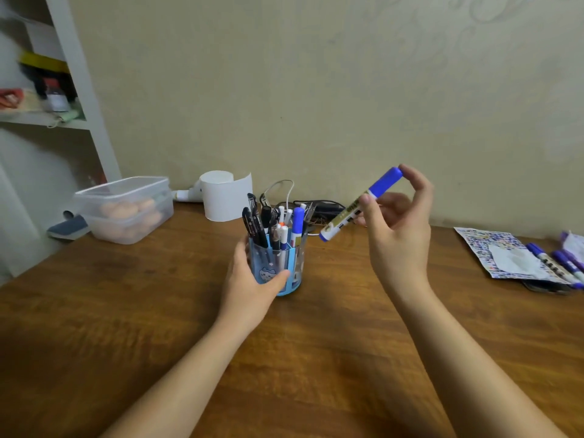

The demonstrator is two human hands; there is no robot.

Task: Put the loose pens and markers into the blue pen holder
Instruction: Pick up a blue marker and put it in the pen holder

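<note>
counter: brown wood-grain counter (316, 358), back edge against a beige wall.
holder: blue translucent plastic pen holder (278, 267), upright, middle of the counter toward the back edge, crowded with pens and markers.
left hand: left hand (249, 282) wrapped around the holder's near left side, thumb across its front.
right hand: right hand (398, 229) raised just right of the holder, fingertips pinching the marker.
marker: white-barrelled marker with blue cap (360, 205), held in the air, tilted, cap end up by the fingertips, lower end near the holder's rim.
loose markers: purple-capped markers (559, 263) at the counter's right edge, lying on a patterned paper packet (496, 254).
left back corner: clear plastic lidded box (126, 207); white paper roll (224, 194) beside it.
</note>
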